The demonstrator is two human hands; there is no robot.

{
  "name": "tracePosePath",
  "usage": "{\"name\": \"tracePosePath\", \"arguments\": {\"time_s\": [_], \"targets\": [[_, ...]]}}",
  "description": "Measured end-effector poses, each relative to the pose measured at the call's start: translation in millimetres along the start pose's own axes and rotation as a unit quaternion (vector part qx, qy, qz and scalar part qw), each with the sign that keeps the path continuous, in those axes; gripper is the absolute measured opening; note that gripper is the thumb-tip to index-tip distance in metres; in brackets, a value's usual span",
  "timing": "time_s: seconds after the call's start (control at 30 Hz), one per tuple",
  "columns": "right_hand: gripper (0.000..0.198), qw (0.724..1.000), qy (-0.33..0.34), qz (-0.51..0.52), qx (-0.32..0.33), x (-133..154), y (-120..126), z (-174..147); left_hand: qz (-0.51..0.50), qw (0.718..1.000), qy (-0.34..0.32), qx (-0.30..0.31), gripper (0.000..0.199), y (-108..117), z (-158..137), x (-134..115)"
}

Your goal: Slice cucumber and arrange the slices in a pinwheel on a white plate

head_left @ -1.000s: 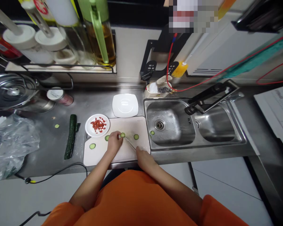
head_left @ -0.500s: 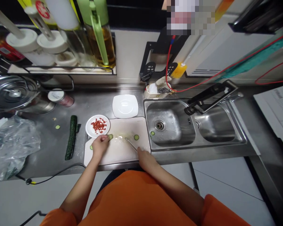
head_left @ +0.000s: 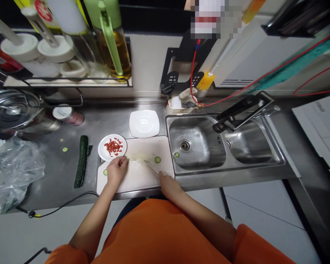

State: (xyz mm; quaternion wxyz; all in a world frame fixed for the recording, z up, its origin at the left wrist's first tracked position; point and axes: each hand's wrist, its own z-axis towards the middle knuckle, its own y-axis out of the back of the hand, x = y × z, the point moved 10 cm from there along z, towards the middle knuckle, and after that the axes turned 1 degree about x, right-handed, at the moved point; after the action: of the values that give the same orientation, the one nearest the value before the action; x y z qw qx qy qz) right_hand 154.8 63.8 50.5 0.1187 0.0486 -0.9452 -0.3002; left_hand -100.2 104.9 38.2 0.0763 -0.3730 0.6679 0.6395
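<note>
Head view: red-bits plate (head_left: 112, 147) beside left hand (head_left: 116, 170); cucumber (head_left: 81, 161) left.

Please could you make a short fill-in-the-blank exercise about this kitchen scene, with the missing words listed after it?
1. The right hand holds a ____ over the cutting board.
2. The small round plate holds ____ pieces.
3. One cucumber slice lies inside the ____.
4. The left hand rests on the board just below the ____ plate.

Missing words: knife; red; sink; round
</note>
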Motion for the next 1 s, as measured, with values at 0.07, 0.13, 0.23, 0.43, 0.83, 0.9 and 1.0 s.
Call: {"name": "tracePosePath", "arguments": {"time_s": [0.07,0.13,0.23,0.43,0.83,0.9,1.0], "targets": [[0.038,1.0,0.001,0.0,-0.001,1,-1,0,-0.027,0.995,-0.07,0.065,0.028,-17,8,-33],[0.035,1.0,-0.001,-0.002,-0.001,2,-3,0,-0.022,0.98,-0.131,0.147,0.03,-42,14,-71],[0.033,1.0,-0.006,-0.004,-0.011,3,-6,1,0.073,0.947,-0.181,0.254,0.023,-86,15,-118],[0.034,0.999,-0.013,0.011,-0.027,2,-10,2,0.212,0.902,-0.183,0.33,0.023,-140,0,-150],[0.035,0.999,-0.005,0.018,-0.044,-2,-13,5,0.087,0.932,-0.134,0.324,0.004,-136,2,-142],[0.034,0.999,-0.004,0.015,-0.043,-3,-11,5,0.029,0.952,-0.102,0.288,0.006,-120,11,-135],[0.033,1.0,-0.002,0.011,-0.029,-4,-8,2,-0.042,0.98,-0.026,0.191,0.008,-85,24,-106]]}}
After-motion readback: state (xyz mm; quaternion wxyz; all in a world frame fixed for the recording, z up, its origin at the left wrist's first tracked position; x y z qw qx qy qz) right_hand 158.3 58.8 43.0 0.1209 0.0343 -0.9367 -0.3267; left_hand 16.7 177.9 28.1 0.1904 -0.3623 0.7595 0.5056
